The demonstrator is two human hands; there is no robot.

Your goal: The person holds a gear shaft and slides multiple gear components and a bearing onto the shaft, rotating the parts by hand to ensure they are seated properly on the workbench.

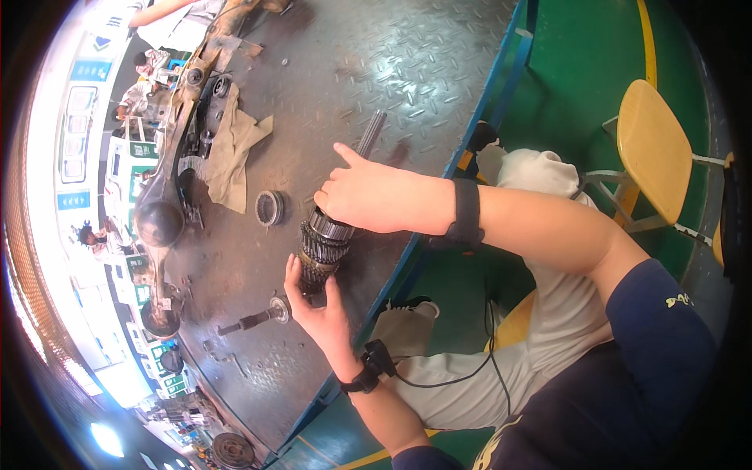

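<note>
1. Gear shaft: one, steel, ribbed with stacked toothed rings, splined end beyond the right hand; lies on the desk between both hands.
2. Right hand: closed over the shaft's upper part, forefinger out.
3. Left hand: fingers cupped around its lower end.
4. Ring gear: one, round, left of the right hand; rag beyond; short flanged shaft left of the left hand.
5. Desk: chequered metal plate, blue edge just right of both hands.
</note>
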